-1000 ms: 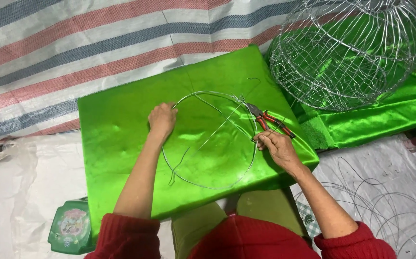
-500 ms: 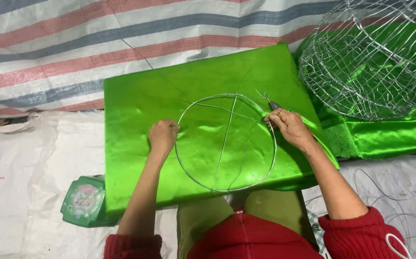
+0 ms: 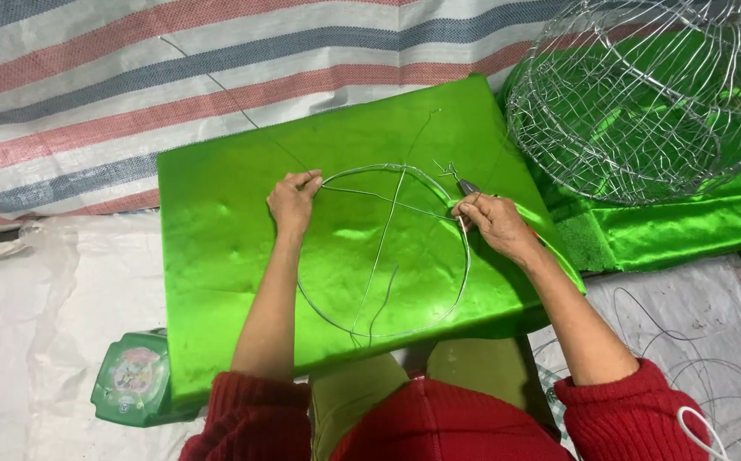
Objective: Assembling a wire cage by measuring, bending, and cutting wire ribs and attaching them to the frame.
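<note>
A round wire hoop with crossing wires lies flat on a shiny green cloth-covered board over my lap. My left hand pinches the hoop's upper left rim where a cross wire meets it. My right hand grips pliers at the hoop's right rim; only the metal tip shows past my fingers, beside a twisted wire end. A long thin wire runs from the hoop up and left across the striped sheet.
A large domed wire cage sits at the upper right on more green cloth. A small green box lies at the board's lower left corner. Loose wire loops lie on the white sheet at right. A striped tarp covers the far floor.
The view has shifted, so the board sits more to the right. My left hand moved up from the hoop's left side to its upper left rim. My right hand stays at the right rim.
</note>
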